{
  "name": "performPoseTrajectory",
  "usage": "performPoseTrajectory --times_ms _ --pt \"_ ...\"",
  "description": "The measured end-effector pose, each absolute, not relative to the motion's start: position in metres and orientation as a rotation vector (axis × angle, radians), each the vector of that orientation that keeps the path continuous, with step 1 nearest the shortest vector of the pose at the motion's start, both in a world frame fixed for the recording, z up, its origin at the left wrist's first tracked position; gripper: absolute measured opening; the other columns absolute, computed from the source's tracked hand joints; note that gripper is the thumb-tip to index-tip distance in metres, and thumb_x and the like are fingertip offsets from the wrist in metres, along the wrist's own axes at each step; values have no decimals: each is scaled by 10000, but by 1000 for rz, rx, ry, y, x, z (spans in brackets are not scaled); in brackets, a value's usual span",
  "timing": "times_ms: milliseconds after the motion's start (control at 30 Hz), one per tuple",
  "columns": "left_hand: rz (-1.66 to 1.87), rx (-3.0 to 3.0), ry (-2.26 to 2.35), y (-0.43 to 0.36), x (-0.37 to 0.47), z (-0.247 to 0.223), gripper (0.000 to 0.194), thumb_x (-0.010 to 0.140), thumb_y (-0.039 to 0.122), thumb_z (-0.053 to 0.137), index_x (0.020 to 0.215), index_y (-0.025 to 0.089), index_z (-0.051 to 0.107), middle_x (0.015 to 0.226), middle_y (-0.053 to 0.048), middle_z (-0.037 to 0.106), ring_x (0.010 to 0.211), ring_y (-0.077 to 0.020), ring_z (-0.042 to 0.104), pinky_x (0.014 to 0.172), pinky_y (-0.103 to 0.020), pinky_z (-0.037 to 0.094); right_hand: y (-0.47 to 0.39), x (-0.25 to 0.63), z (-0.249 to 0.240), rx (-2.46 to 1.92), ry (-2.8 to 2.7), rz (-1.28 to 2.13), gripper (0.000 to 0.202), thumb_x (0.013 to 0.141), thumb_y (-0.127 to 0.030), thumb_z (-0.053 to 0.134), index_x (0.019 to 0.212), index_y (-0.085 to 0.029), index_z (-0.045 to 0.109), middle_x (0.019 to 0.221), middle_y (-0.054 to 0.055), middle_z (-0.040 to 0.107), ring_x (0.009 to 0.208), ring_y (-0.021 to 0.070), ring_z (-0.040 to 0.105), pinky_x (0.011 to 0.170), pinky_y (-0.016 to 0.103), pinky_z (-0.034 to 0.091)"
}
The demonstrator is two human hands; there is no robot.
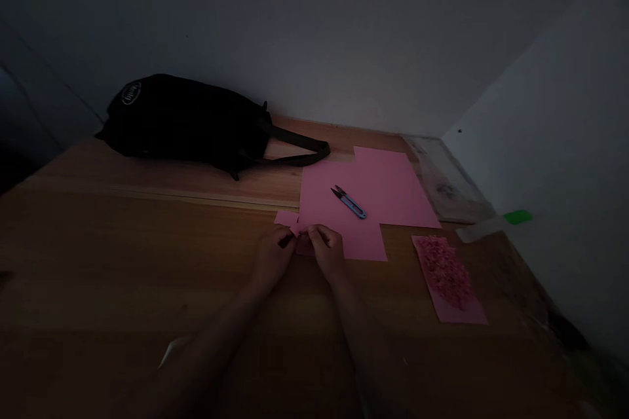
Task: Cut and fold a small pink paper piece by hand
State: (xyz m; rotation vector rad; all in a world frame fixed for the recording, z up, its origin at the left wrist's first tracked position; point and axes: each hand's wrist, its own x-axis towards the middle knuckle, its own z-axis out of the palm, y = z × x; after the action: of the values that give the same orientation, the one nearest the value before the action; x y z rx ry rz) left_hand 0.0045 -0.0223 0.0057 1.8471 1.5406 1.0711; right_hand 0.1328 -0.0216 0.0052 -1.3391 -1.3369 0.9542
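Note:
My left hand (pixel 275 252) is closed in a pinch on a small piece of pink paper (pixel 294 229). Close beside it, my right hand (pixel 328 250) has its thumb and fingers pinched together at the same piece; how much of the paper lies in its grip is too dark to make out. Another small pink scrap (pixel 285 217) shows just beyond the left fingers. Under and behind the hands lie large pink paper sheets (pixel 398 190), overlapping. Thread snips (pixel 350 203) with a bluish handle rest on the sheets, blades pointing away to the left.
To the right, a heap of small pink paper bits (pixel 445 272) sits on a pink card (pixel 457 314). A black bag (pixel 187 121) with handles lies at the back against the wall. A green-ended strip (pixel 518 217) is at the right edge of the wooden table (pixel 122 255).

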Motion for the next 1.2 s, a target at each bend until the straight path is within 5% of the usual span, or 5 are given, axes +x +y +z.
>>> performPoseTrajectory --times_ms 733,1200 --pt "1072 1745 1548 -23 5 9 151 742 228 542 606 185 591 607 12 597 572 -125 524 563 -230 388 -21 132 2 -1332 -1354 893 202 746 -284 531 675 -184 691 647 30 681 612 171 605 594 276 467" --pt "1112 1456 1591 -21 2 12 186 705 271 538 552 165 555 529 45 511 543 -108 490 528 -193 374 -25 130 5 -1198 -1317 1041 199 740 -244 551 842 -227 721 875 36 721 815 194 663 762 337 525"
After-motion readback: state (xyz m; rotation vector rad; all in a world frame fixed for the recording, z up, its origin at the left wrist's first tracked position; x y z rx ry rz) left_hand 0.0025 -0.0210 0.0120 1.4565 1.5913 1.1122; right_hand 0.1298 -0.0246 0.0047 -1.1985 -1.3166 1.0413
